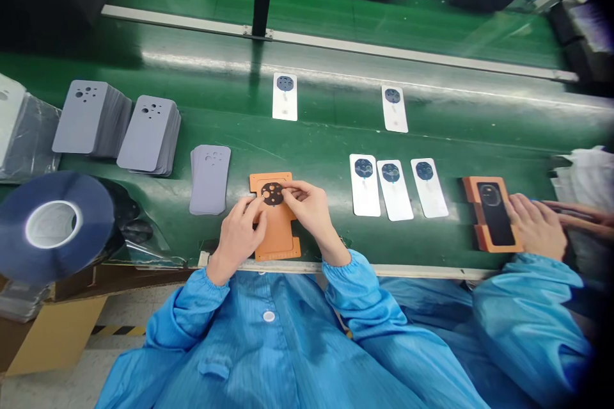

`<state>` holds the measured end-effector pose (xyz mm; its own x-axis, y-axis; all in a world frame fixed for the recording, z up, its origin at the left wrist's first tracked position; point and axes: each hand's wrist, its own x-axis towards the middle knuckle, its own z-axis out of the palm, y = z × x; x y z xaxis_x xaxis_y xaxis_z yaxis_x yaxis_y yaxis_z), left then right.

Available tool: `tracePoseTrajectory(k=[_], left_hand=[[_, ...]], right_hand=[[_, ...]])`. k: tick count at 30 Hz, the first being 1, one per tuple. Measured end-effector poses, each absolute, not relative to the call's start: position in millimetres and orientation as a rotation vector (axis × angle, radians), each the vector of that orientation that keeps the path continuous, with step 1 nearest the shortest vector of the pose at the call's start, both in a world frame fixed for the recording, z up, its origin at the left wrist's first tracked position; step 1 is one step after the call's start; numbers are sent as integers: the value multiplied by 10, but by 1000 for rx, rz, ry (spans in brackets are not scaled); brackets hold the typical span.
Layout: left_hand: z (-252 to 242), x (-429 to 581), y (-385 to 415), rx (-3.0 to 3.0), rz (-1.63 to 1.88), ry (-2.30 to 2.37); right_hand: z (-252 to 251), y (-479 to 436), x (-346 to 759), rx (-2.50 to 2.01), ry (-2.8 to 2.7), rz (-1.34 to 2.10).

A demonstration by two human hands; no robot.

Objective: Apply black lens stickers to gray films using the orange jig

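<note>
An orange fixture plate (275,233) lies on the bench in front of me, with a black round sticker (273,194) with several holes at its upper part. My right hand (307,204) pinches the right edge of this sticker between thumb and fingers. From the other side, my left hand (238,233) has its fingers curled over the plate, fingertips at the sticker's left edge; what lies under them is partly hidden. Left of the plate is a small fanned pile of grey phone-shaped sheets (210,180) with camera holes.
Two taller stacks of grey sheets (79,118) (146,134) and a large blue film roll (12,223) stand left. White cards with dark round stickers (365,198) lie right and farther back. A co-worker's hand (537,223) touches another orange fixture (484,239) holding a black piece.
</note>
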<state>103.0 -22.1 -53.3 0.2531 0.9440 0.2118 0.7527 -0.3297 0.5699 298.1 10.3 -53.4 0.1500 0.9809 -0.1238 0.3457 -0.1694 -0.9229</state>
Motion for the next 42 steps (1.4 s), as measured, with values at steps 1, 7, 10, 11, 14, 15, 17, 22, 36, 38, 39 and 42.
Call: tracePoseTrajectory(k=[1, 7, 10, 11, 14, 15, 17, 22, 36, 38, 39, 42], left_hand=[[-529, 1033, -219, 2184, 743, 1559], [-482, 1039, -197, 2199, 658, 1577], [-459, 1035, -181, 2200, 629, 1576], [-455, 1033, -177, 2202, 627, 1576], [-455, 1026, -167, 2208, 635, 1566], [-457, 1022, -167, 2207, 640, 1560], [-463, 1014, -175, 2207, 653, 1552], [-474, 987, -238, 2208, 625, 1569], [-375, 977, -193, 1900, 638, 1564], [-372, 966, -137, 1811, 663, 1534], [-378, 962, -110, 1770, 686, 1517], [-410, 944, -57, 1676, 764, 1498]], right_hand=[[-531, 103, 2978, -1638, -1344, 971], [-532, 114, 2986, -1602, -1558, 766], [-516, 117, 2987, -1631, -1682, 733], [-501, 119, 2988, -1648, -1728, 720], [-436, 129, 3006, -1712, -1829, 704], [-419, 135, 3021, -1727, -1847, 716], [-407, 152, 3069, -1721, -1853, 781], [-508, 215, 3201, -1608, -1704, 1041], [-468, 294, 3251, -1545, -1472, 1045], [-438, 280, 3193, -1525, -1561, 1017], [-425, 278, 3159, -1525, -1620, 1001], [-396, 301, 3078, -1593, -1767, 928]])
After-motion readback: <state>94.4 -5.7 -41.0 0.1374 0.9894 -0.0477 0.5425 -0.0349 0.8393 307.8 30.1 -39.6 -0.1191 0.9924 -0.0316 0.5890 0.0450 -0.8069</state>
